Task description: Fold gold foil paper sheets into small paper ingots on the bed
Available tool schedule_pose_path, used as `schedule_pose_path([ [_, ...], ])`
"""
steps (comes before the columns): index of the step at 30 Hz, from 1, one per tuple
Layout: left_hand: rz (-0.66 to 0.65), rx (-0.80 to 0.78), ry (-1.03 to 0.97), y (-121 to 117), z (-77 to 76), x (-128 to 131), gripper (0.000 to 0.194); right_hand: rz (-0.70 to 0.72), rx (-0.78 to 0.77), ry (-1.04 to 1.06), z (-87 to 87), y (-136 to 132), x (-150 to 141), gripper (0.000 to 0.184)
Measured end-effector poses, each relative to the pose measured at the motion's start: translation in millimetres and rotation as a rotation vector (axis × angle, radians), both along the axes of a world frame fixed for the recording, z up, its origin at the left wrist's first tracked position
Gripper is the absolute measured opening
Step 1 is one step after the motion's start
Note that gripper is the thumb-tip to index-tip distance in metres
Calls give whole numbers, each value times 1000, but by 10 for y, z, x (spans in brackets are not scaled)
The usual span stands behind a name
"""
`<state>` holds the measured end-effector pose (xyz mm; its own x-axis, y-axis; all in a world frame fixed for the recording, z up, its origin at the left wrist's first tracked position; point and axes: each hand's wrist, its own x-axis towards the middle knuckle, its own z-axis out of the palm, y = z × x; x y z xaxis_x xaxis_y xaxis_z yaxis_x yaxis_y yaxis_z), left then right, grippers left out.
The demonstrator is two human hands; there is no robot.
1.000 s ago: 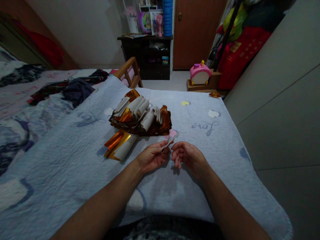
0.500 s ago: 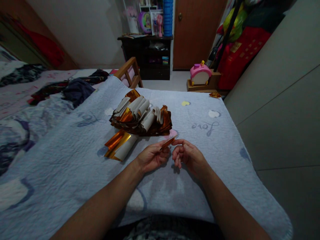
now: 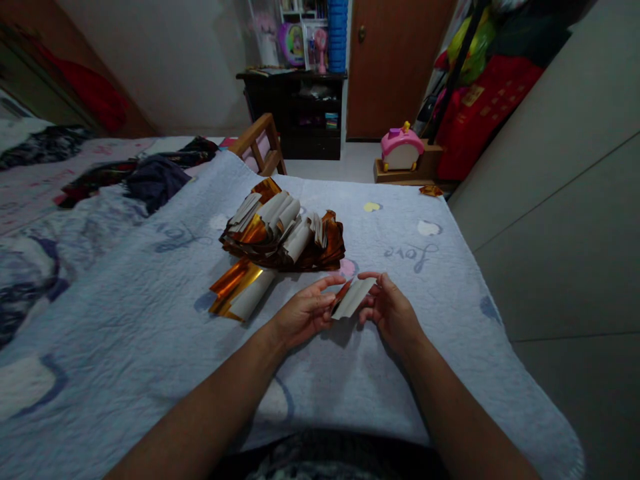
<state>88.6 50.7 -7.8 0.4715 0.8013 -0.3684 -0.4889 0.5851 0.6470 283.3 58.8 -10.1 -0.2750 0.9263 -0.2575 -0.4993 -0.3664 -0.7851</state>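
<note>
Both my hands meet over a light blue quilt [image 3: 150,320] and hold one small folded paper slip [image 3: 353,297], white on the face I see with a gold-orange edge. My left hand [image 3: 305,313] pinches its left end with thumb and fingers. My right hand [image 3: 393,310] grips its right end, fingers curled behind it. Just beyond the hands lies a heap of gold and white folded papers [image 3: 283,230]. A flatter gold and white sheet [image 3: 240,290] rests left of my left hand.
Dark clothes [image 3: 150,177] lie on the bed at the left. A wooden chair back [image 3: 260,143] stands at the bed's far edge. A dark shelf unit [image 3: 295,110], a pink toy house [image 3: 403,148] and a grey cabinet wall [image 3: 560,200] stand beyond.
The slip was held edge-on between my fingertips; now it is turned and spread, showing its white face. My right hand has moved onto its right end.
</note>
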Motion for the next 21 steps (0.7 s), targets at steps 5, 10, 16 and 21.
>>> schedule_pose_path([
  [5, 36, 114, 149, -15, 16, 34, 59, 14, -32, -36, 61, -5, 40, 50],
  [10, 46, 240, 287, -31, 19, 71, 55, -17, -21, -141, 87, -11, 53, 39],
  [16, 20, 319, 366, -40, 8, 73, 59, -9, 27, -265, 71, -3, 82, 37],
  [21, 4, 415, 516, -51, -7, 63, 53, -25, 210, -521, 54, 15, 115, 33],
])
